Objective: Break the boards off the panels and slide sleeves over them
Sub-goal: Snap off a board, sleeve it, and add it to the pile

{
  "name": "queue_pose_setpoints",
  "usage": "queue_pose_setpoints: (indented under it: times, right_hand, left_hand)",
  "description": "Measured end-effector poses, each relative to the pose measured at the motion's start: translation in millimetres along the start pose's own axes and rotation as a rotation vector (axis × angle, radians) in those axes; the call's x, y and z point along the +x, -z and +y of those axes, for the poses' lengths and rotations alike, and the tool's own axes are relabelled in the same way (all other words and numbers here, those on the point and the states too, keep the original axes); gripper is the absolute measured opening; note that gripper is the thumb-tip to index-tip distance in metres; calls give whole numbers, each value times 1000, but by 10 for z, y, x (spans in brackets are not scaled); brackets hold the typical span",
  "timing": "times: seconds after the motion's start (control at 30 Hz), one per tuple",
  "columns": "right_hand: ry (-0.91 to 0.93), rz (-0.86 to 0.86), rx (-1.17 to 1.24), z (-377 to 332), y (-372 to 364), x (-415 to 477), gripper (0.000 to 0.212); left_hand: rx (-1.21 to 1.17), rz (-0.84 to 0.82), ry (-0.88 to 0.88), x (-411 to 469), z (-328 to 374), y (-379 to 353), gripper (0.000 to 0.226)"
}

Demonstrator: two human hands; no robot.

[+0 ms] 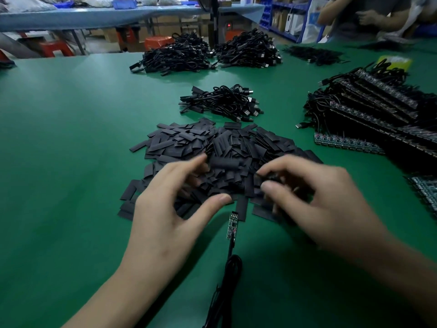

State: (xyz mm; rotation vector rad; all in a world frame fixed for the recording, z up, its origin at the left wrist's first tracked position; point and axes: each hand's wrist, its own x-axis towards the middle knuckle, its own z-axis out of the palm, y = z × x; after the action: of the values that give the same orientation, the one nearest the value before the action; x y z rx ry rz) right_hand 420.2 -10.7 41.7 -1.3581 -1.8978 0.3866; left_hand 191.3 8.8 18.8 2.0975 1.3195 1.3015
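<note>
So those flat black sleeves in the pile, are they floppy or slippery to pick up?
Probably light and thin: the sleeves lie flattened and loosely heaped. Likely springy rather than limp, since many keep straight edges. They may slide off each other easily.

You work at a green table. Beyond its far edge stands a long blue table with a blue bin on top, and red stools and cardboard boxes below it. At your far right a person stands by the table, blue shelves behind. A yellow packet lies near that corner.
</note>
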Motion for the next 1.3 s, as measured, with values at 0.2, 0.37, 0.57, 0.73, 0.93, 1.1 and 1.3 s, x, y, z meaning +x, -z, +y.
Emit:
queue_pose_setpoints:
  times: [0.2, 0.37, 0.57, 0.73, 0.93, 1.1, 1.3]
  right_hand:
    - [-25, 7, -385, 156, 353, 834, 17]
    - [56, 73, -453, 198, 256, 2012, 25]
    - [60, 20, -441, -61, -64, 2408, 41]
    - [56, -118, -123, -167, -118, 1141, 23]
    - [-260, -395, 516, -268, -190, 154, 25]
    - [-376, -320, 663, -199, -212, 62, 11]
    - [-445, -195, 849, -58, -61, 100, 18]
  left_hand:
    - [342, -229, -59, -55, 5, 11, 42]
    - [405, -336, -40, -99, 44, -22, 69]
    - [177, -341, 61, -85, 2, -54, 31]
    - [-423, -206, 317, -38, 46, -53, 12]
    - [-671, -32, 359, 15, 133, -61, 19]
    - [-327, -57, 146, -37, 109, -76, 14]
    - [383, -368, -122, -70, 146, -181, 42]
